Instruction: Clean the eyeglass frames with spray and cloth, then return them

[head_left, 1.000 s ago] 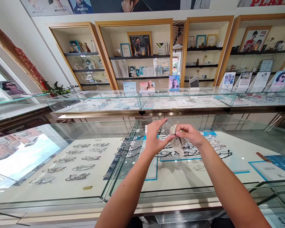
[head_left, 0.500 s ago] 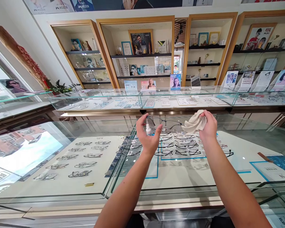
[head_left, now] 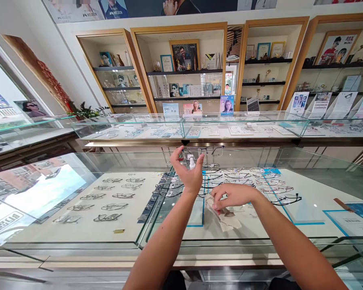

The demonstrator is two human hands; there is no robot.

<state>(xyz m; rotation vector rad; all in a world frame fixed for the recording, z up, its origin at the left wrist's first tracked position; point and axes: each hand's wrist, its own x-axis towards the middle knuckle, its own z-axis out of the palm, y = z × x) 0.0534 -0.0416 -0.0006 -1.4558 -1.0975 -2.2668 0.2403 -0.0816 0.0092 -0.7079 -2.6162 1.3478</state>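
Observation:
My left hand (head_left: 187, 171) is raised above the glass counter (head_left: 157, 241) and pinches a thin dark-framed pair of glasses (head_left: 206, 151) by its left side, holding it up at arm's length. A small white spray bottle (head_left: 192, 163) stands on the glass just behind that hand. Lower and to the right, my right hand (head_left: 231, 196) rests on the glass, its fingers pressed on a crumpled beige cleaning cloth (head_left: 225, 215) lying on the counter top.
Under the glass lie rows of eyeglass frames (head_left: 109, 197) on white trays with blue borders. A second glass showcase (head_left: 184, 129) runs across behind. Wooden wall shelves (head_left: 181, 72) with pictures and leaflets fill the back. A brown object (head_left: 340, 203) lies at right.
My right hand dropped from beside the glasses to the counter, bringing the cloth down onto the glass. My left hand stayed raised, holding the glasses alone.

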